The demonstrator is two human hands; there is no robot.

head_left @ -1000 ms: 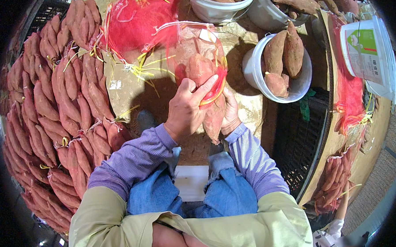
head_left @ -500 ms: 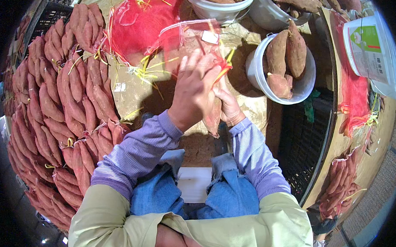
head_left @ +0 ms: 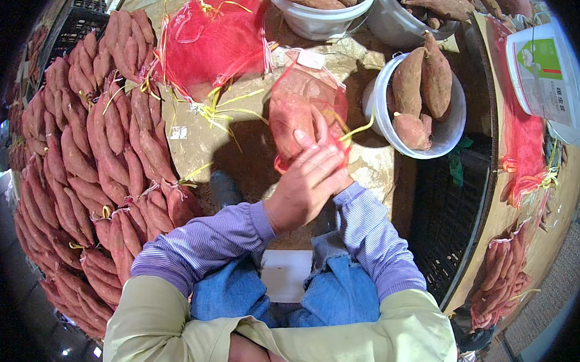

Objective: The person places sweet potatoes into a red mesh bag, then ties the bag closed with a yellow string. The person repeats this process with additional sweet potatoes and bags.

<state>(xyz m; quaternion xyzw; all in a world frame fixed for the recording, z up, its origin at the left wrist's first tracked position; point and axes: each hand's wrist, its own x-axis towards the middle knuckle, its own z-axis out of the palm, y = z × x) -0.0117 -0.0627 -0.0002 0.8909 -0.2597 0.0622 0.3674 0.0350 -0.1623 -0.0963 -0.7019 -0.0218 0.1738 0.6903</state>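
In front of me a red mesh bag [head_left: 339, 104] with a white tag surrounds reddish sweet potatoes [head_left: 292, 119]. At the bag's near end, my left hand [head_left: 303, 183] lies across my right, its fingers bent and closed at the mesh edge. Below it, my right hand [head_left: 342, 179] grips the lower end of the sweet potatoes; most of its fingers are hidden. A yellow tie string [head_left: 359, 131] sticks out to the right of the bag.
Many bagged sweet potatoes [head_left: 75, 158] are piled at left. Red mesh bags [head_left: 216, 42] with yellow strings lie ahead. White buckets [head_left: 378, 106] of sweet potatoes stand at right and far ahead. A black crate [head_left: 444, 219] is beside my right arm.
The mesh has come down over the sweet potatoes, which now point away from me inside it. My left hand has moved down toward me, onto my right hand.
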